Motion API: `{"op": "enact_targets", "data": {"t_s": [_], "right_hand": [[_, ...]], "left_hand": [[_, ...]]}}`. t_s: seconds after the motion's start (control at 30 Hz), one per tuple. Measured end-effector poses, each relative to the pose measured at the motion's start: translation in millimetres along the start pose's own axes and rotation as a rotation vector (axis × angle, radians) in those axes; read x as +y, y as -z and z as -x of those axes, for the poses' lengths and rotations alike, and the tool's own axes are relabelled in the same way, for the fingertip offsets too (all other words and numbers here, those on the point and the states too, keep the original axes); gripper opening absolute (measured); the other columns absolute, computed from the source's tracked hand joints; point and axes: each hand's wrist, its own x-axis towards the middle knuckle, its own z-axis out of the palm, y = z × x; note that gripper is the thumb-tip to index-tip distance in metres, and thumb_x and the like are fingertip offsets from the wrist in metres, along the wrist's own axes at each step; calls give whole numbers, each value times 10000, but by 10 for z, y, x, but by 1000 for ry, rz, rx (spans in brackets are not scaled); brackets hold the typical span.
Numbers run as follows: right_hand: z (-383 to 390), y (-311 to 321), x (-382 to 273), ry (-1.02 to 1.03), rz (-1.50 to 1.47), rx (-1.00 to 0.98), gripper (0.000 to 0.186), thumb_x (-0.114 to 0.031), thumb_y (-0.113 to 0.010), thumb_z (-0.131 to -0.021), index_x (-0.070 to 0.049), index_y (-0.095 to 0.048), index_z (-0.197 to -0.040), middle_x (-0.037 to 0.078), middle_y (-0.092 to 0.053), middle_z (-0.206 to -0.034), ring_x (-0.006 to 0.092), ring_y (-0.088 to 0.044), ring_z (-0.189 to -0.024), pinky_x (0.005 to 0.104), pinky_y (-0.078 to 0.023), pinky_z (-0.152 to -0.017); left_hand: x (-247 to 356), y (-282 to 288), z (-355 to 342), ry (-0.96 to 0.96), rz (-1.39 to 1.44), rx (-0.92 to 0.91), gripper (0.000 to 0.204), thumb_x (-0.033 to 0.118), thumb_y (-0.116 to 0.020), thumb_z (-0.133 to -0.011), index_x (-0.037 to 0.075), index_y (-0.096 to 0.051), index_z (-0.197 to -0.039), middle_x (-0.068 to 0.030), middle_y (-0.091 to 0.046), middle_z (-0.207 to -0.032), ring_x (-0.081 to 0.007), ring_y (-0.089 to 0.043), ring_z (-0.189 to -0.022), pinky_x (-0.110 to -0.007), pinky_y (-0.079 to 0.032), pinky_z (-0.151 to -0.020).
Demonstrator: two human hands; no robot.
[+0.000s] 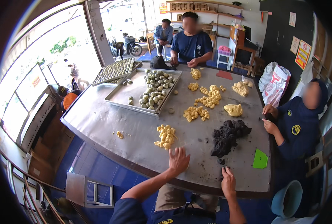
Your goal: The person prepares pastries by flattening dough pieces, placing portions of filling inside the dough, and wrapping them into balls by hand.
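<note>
My left hand (179, 161) is palm down on the metal table, fingers spread, just below a pile of yellow dough pieces (166, 136). A pale edge shows beside its palm; what lies beneath is hidden. My right hand (228, 182) is at the table's near edge with its fingers curled together. A small dark lump (221, 161) lies just beyond those fingertips, and whatever they pinch is too small to make out. Farther up sits a large crumbly heap of dark paste (229, 138). A smooth yellow dough mass (233, 109) rests behind the heap.
A metal tray (115, 98) of round greenish pieces stands far left beside a stacked full tray (115, 71). More dough balls (210, 97) lie mid-table. A green scraper (260, 158) is at right. Co-workers stand at the far side (191, 43) and right (300, 119). A stool (89, 190) is lower left.
</note>
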Motion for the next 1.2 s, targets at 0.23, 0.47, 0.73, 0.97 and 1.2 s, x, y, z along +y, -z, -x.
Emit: {"op": "enact_targets", "data": {"t_s": [0.23,0.47,0.73,0.97,1.2], "right_hand": [[-135,124,-163,4,48,205,404,135,-535,-852,100,-651,-1237,230,-624,-1221,412,-589,-1116,434,-505,-995],[-277,211,-542,-2,-345,200,426,-1,-683,-855,45,-650,-1277,260,-631,-1200,442,-613,-1109,433,-507,-960],[-424,214,-1066,7,-667,185,353,65,-713,-794,38,-732,-1145,243,-710,-1119,414,-668,-1014,435,-531,-914],[-445,30,-1301,40,-960,83,354,38,-727,-799,-44,-764,-1142,165,-745,-1082,322,-724,-895,365,-567,-806],[-406,-108,-1349,330,-460,220,243,28,-693,-840,10,-750,-1076,186,-708,-980,363,-695,-864,396,-556,-773]], "left_hand": [[-20,283,374,150,203,-324,229,216,-614,-939,62,-631,-1108,-143,-568,-1097,-334,-528,-1082,-498,-398,-954],[239,274,180,579,1017,-207,314,291,-630,-1005,7,-690,-1124,-185,-744,-948,-354,-720,-859,-391,-554,-772],[520,541,-34,521,1198,-488,307,249,-586,-1039,-16,-702,-1141,-148,-774,-945,-225,-749,-918,-366,-575,-785],[281,118,315,230,892,-381,317,93,-722,-764,32,-676,-1072,-255,-698,-887,-463,-665,-878,-517,-544,-742],[280,145,349,325,994,-450,321,147,-737,-823,52,-619,-1106,-266,-699,-950,-466,-658,-948,-528,-530,-776]]}}
